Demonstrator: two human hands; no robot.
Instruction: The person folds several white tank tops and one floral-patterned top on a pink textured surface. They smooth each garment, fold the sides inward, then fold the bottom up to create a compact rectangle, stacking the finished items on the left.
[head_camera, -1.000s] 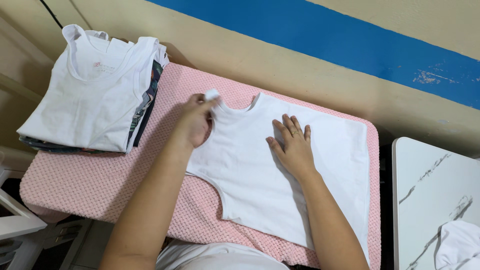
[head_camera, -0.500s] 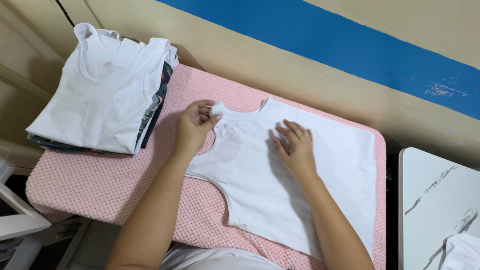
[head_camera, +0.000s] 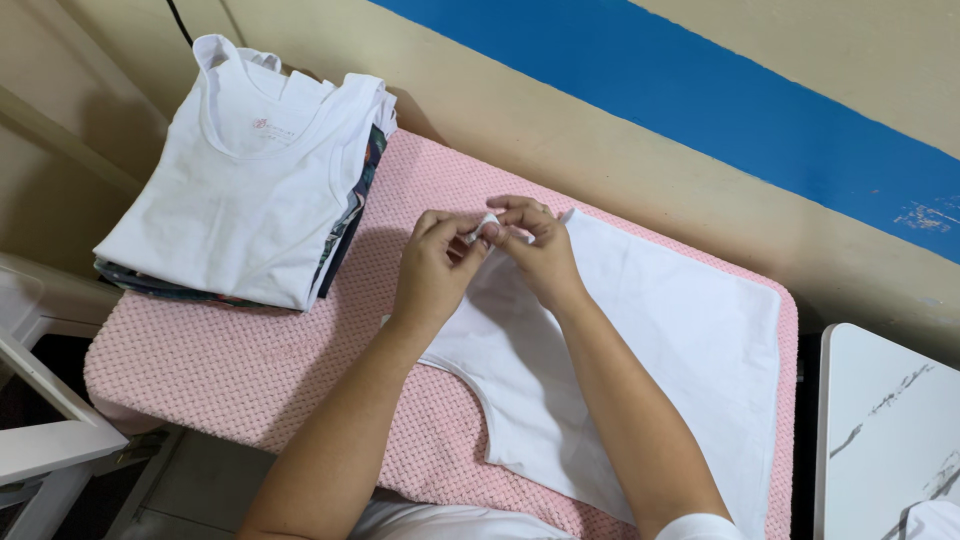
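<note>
While white tank top (head_camera: 640, 340) lies flat on pink textured pad (head_camera: 230, 360), left hand (head_camera: 435, 270) and right hand (head_camera: 540, 255) meet at its far left strap (head_camera: 487, 226), fingertips pinched shut on fabric. Folded clothes stack (head_camera: 250, 190) sits far left, apart.

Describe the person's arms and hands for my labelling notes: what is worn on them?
Both forearms are bare, with no watch or bracelet in view. The left hand shows no rings or gloves. The right hand is ungloved too; its fingers are too curled to show any ring. A white short sleeve edge shows at the right upper arm.
</note>
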